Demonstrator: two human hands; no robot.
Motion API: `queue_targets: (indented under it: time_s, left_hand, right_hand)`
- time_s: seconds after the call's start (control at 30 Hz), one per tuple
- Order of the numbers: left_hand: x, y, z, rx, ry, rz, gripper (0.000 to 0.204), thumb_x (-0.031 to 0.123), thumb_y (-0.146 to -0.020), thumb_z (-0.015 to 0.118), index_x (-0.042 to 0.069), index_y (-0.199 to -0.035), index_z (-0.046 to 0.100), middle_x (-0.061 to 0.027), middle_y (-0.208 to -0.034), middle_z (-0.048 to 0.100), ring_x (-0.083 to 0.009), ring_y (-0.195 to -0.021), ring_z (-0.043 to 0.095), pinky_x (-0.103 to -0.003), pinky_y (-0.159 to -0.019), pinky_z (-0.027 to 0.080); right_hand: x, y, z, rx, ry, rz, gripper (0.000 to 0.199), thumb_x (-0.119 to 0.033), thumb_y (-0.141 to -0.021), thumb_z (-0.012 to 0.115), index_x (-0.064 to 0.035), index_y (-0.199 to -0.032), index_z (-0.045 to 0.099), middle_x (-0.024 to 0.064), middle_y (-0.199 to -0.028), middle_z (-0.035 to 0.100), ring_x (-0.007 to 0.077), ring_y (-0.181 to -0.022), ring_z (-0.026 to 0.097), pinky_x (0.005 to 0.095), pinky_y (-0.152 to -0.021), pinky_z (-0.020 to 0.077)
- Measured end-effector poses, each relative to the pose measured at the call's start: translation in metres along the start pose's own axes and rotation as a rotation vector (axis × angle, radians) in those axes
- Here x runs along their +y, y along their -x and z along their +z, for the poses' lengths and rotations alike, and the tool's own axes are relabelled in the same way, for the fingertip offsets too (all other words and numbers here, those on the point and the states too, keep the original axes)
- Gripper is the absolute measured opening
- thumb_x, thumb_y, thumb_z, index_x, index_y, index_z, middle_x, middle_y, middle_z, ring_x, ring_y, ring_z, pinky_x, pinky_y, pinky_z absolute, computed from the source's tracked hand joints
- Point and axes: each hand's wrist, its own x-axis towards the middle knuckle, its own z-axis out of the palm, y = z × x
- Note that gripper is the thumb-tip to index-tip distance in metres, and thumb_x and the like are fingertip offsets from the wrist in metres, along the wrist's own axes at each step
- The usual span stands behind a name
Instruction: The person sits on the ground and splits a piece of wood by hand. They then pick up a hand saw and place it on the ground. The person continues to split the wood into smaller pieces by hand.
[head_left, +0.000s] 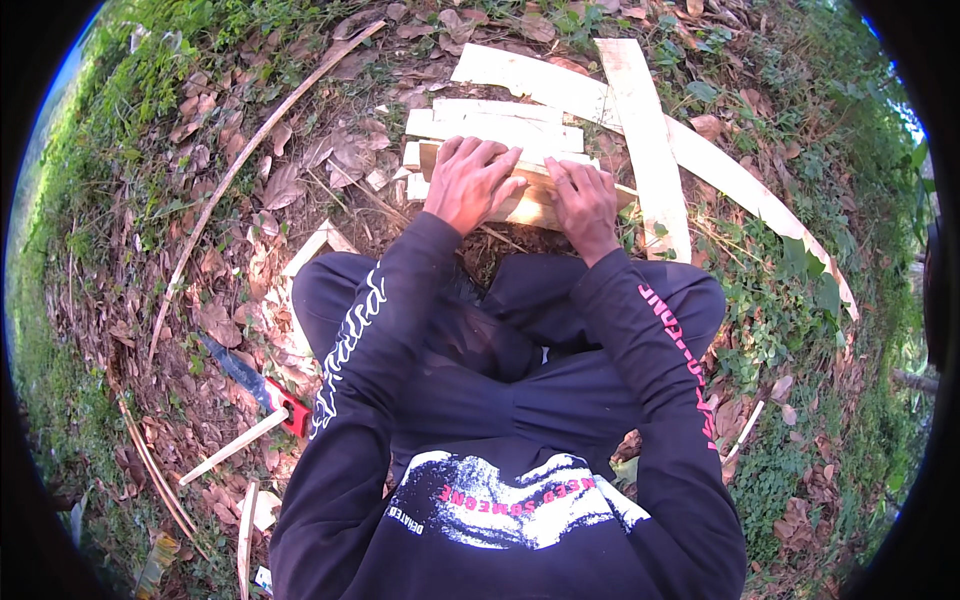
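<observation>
A short wooden board (536, 207) stands on edge in front of my crossed legs. My left hand (468, 184) is closed over its top edge toward the left end, fingers on the far side. Farther right, my right hand (584, 207) grips the same board, its fingers bent over the edge. Just beyond it lie several pale sawn wood pieces (490, 122) side by side, partly hidden by my hands. Whether the board touches or is joined to these pieces I cannot tell.
A long curved plank (775, 205) runs along the far right, with a straight plank (650, 150) across it. At left lie a red-handled saw (290, 407), a stick (235, 446) and a long thin strip (243, 150). Dry leaves and plants cover the ground.
</observation>
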Motion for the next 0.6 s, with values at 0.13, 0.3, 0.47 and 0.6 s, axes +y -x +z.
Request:
queue_targets:
  time_s: [0.13, 0.3, 0.47, 0.6]
  left_hand:
    - [-0.0016, 0.0008, 0.0019, -0.003, 0.011, 0.007, 0.037, 0.039, -0.090, 0.065, 0.015, -0.117, 0.068, -0.0005, -0.102, 0.064, -0.0190, -0.099, 0.058, -0.039, -0.098, 0.038]
    - [-0.0025, 0.0017, 0.0027, -0.005, 0.013, 0.001, 0.037, 0.039, -0.089, 0.066, 0.015, -0.117, 0.068, -0.0007, -0.101, 0.064, -0.0194, -0.098, 0.058, -0.038, -0.098, 0.039]
    - [-0.0025, 0.0012, 0.0034, -0.001, 0.015, -0.001, 0.037, 0.039, -0.089, 0.066, 0.015, -0.116, 0.068, -0.0011, -0.101, 0.065, -0.0197, -0.098, 0.058, -0.039, -0.097, 0.039]
    - [-0.0027, 0.0016, 0.0039, 0.009, 0.028, -0.003, 0.035, 0.039, -0.089, 0.066, 0.016, -0.114, 0.069, -0.0010, -0.100, 0.065, -0.0198, -0.098, 0.058, -0.039, -0.097, 0.039]
  right_hand:
    - [0.0005, 0.0001, 0.0012, -0.014, 0.012, -0.001, 0.044, -0.020, -0.082, 0.070, -0.0105, -0.125, 0.065, 0.0030, -0.107, 0.064, 0.0197, -0.097, 0.061, 0.0367, -0.084, 0.0450]
    - [0.0032, 0.0009, 0.0011, -0.036, -0.034, -0.010, 0.047, -0.018, -0.083, 0.070, -0.0085, -0.128, 0.062, 0.0053, -0.108, 0.064, 0.0213, -0.097, 0.061, 0.0377, -0.084, 0.0435]
    - [0.0022, -0.0022, -0.0021, -0.031, -0.045, -0.009, 0.047, -0.017, -0.081, 0.071, -0.0080, -0.127, 0.062, 0.0055, -0.107, 0.064, 0.0208, -0.096, 0.061, 0.0374, -0.083, 0.0440]
    - [0.0021, -0.0017, -0.0012, -0.026, -0.049, -0.006, 0.044, -0.019, -0.085, 0.068, -0.0073, -0.126, 0.063, 0.0058, -0.108, 0.064, 0.0218, -0.097, 0.061, 0.0383, -0.083, 0.0439]
